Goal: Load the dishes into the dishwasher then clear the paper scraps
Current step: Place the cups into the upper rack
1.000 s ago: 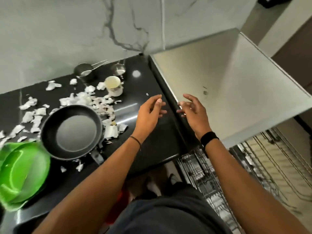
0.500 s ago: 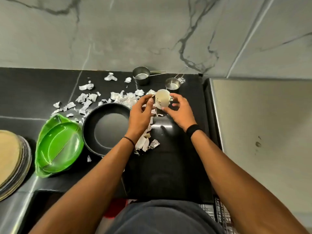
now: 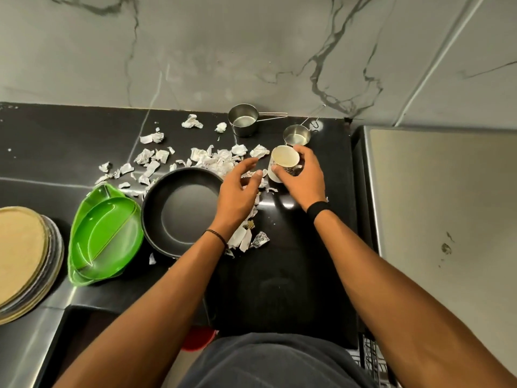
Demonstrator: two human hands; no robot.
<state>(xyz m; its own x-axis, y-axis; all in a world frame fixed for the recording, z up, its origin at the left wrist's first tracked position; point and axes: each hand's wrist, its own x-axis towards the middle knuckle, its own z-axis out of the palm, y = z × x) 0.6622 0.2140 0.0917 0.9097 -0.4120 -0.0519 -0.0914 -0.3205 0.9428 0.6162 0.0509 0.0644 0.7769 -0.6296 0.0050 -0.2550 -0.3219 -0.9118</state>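
The person stands at a black counter [image 3: 279, 275] under a marbled wall. The right hand [image 3: 303, 182] is closed around a pale cup [image 3: 284, 161], with the fingers wrapped on its patterned side; the cup leans a little toward the person, and I cannot tell if its base touches the counter. The left hand [image 3: 237, 189] is open, its fingers spread and slightly curled, just beside the cup and not touching it. It hovers over the right rim of a black pan [image 3: 179, 214].

Torn paper scraps [image 3: 212, 159] lie scattered behind the pan and to its left, and some more lie under the left wrist. Two small steel cups stand near the wall: the big one [image 3: 242, 123] to the left, the small one [image 3: 296, 135] just behind the pale cup. To the left of the pan sits a green dish [image 3: 103, 236], and further left a stack of plates [image 3: 25, 259]. At the lower right corner a bit of the wire rack [image 3: 372, 359] is visible.
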